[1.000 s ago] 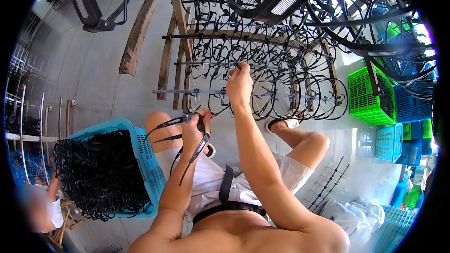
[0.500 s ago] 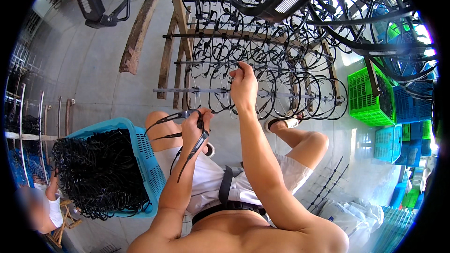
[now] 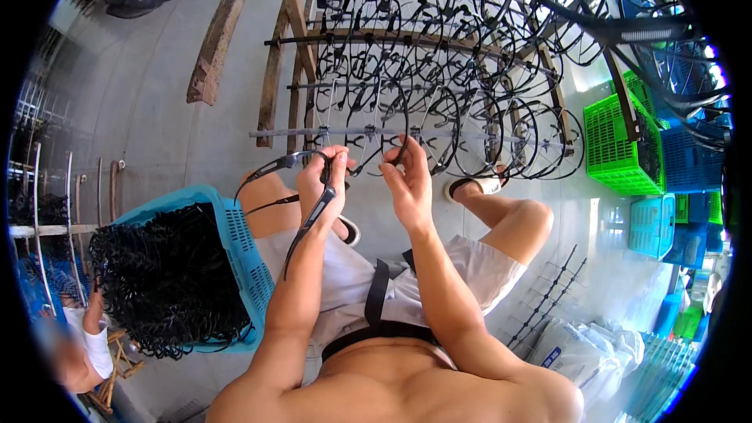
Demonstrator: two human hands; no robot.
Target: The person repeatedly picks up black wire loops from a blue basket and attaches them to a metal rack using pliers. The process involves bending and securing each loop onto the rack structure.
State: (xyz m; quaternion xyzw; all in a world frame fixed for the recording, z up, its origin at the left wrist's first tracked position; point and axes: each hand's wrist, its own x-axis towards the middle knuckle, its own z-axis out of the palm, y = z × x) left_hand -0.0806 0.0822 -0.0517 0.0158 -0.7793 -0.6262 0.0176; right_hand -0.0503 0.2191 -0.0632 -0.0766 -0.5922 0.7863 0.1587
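The person sits on a pale concrete floor point(image 3: 157, 86) with legs spread, working in front of the chest. The left hand point(image 3: 323, 176) is closed around a small bunch of black eyeglass frames point(image 3: 301, 188); their temple arms stick out of the fist, some curving away to the person's left, one long arm hanging down and toward the body along the left forearm, so the bunch's long axis runs roughly from the hand down toward the lap. The right hand point(image 3: 407, 180) is just beside the left, fingers curled and pinching a single black frame point(image 3: 398, 153) up at the lowest bar of the drying rack point(image 3: 439, 78), the frame hanging close to upright off that bar.

The rack is a slanted set of thin horizontal metal rods propped on rough wooden poles point(image 3: 211, 55), rows of black frames dangling from every rod, directly ahead of both hands. At the person's left thigh, close to the left elbow, stands a light blue plastic basket point(image 3: 247, 258) heaped with a tangle of more black frames. On the right, well apart from the hands, are a green plastic crate point(image 3: 619, 141) and stacked blue crates point(image 3: 689, 164). Another person's arm and white sleeve point(image 3: 94, 337) show at the lower left edge.
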